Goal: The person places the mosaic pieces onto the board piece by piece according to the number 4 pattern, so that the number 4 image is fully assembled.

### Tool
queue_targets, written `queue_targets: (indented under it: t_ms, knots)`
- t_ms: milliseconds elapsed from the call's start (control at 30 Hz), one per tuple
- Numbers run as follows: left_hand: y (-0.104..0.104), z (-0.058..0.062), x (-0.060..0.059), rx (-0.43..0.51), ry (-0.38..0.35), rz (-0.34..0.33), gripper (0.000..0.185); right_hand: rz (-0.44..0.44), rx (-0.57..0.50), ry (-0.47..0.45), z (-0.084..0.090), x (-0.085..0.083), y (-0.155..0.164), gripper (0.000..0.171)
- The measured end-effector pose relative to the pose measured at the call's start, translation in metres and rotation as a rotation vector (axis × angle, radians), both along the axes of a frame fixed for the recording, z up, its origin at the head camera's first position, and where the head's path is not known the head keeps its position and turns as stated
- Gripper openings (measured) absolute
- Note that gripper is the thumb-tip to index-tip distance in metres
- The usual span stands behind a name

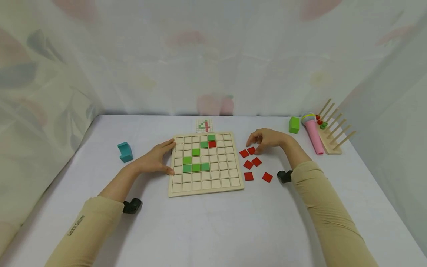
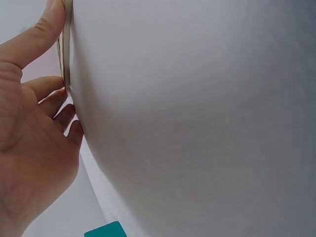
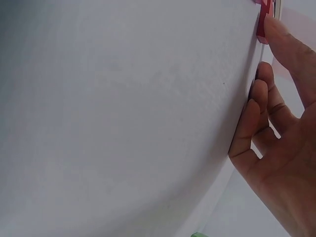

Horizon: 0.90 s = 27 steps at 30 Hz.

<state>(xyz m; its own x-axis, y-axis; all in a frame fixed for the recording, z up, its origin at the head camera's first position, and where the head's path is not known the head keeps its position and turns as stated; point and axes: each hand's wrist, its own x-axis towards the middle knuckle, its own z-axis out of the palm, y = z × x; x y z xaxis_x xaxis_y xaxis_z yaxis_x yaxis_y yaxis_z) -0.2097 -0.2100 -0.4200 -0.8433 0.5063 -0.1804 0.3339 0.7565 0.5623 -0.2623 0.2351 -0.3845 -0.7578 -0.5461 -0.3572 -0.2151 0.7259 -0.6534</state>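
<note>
White table (image 1: 213,230), pale fabric backdrop (image 1: 213,74) — faded pink print (image 1: 208,105) — draped side wall (image 1: 400,126), soft light

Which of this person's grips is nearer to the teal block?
Left. The left grip touches the board's left edge, just right of the teal block; the right grip is beyond the board's right edge, by the red tiles.

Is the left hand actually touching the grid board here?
Touching. The left wrist view shows it: the thumb of the left hand lies against the edge of the grid board, with no gap between them.
</note>
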Motion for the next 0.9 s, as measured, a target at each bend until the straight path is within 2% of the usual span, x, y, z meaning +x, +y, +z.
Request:
queue_targets:
  t_ms: [567, 900]
  knots:
    - [0.0011, -0.0017, -0.0015, -0.019, 0.000, 0.002, 0.119, -0.038, 0.073, 0.018, 0.0009, 0.0020, -0.0022, 0.023]
    - [0.0017, 0.0021, 0.0005, -0.019, -0.007, 0.005, 0.119, -0.107, 0.068, 0.031, 0.0049, -0.0016, -0.0070, 0.019]
